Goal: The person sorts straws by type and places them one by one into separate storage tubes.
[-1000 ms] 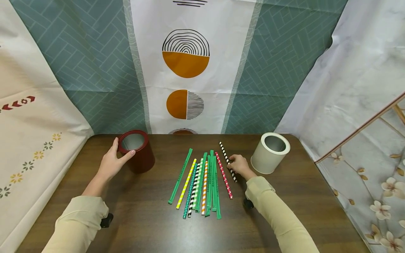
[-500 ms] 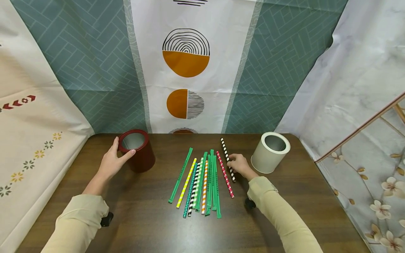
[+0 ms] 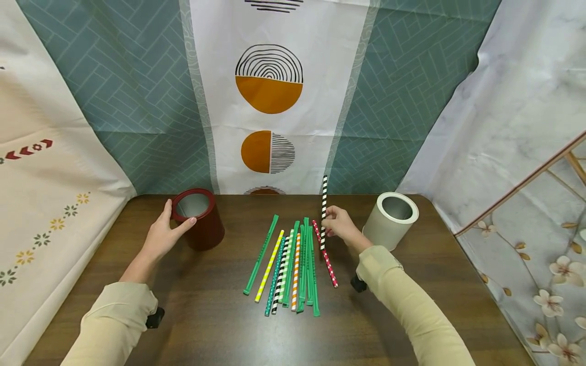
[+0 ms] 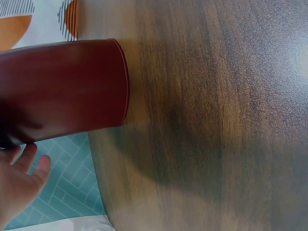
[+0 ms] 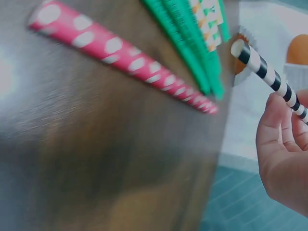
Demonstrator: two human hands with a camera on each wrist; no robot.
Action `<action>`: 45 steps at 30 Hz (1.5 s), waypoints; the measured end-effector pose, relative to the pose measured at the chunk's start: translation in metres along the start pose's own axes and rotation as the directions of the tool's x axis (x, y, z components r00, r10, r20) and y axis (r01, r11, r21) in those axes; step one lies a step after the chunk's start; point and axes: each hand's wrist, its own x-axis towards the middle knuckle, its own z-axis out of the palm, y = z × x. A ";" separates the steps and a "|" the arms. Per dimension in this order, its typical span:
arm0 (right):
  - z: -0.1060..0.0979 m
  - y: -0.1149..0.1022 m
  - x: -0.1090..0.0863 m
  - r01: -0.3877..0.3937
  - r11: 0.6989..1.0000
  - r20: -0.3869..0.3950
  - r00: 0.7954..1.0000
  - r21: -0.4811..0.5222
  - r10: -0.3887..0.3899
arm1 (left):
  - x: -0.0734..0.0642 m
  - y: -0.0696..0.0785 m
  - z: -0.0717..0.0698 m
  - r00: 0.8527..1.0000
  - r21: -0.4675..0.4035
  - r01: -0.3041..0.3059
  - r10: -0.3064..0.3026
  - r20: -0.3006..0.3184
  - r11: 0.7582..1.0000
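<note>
My left hand [image 3: 164, 233] rests against the near left side of a dark red round canister [image 3: 203, 231], thumb and fingers spread near its rim. In the left wrist view its fingertips [image 4: 29, 150] are right at the canister wall [image 4: 72, 89]. My right hand [image 3: 341, 223] pinches a black-and-white striped paper straw [image 3: 324, 195] between thumb and fingers. The straw stands tilted up, overlapping the pink dotted straw [image 3: 330, 269] in the head view. In the right wrist view the striped straw's [image 5: 262, 70] open end points back over the pink straw [image 5: 113, 45] on the table.
Left of the pink straw lies a row of straws: several green-wrapped ones [image 3: 261, 254], a yellow one [image 3: 270, 264], an orange-striped one [image 3: 296, 274] and others. A cream canister [image 3: 386, 229] stands at the right. Patterned cloth [image 3: 274, 117] hangs behind the table.
My right hand has lifted the striped straw off the table, moved slightly left and away, and turned it more upright. My left hand has stayed at the red canister.
</note>
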 end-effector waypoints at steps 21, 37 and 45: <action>0.042 -0.098 -0.005 0.127 0.966 0.107 0.982 0.227 -0.154 | 0.002 -0.003 0.001 1.000 0.000 -0.001 0.001 -0.002 1.000; 0.082 -0.144 0.000 0.231 0.890 0.084 0.955 0.393 -0.284 | 0.001 -0.004 0.001 1.000 -0.007 0.001 -0.001 -0.005 1.000; 0.107 -0.156 0.010 0.277 0.870 -0.045 0.958 0.408 -0.284 | 0.002 -0.004 0.002 1.000 -0.012 -0.013 0.013 -0.015 1.000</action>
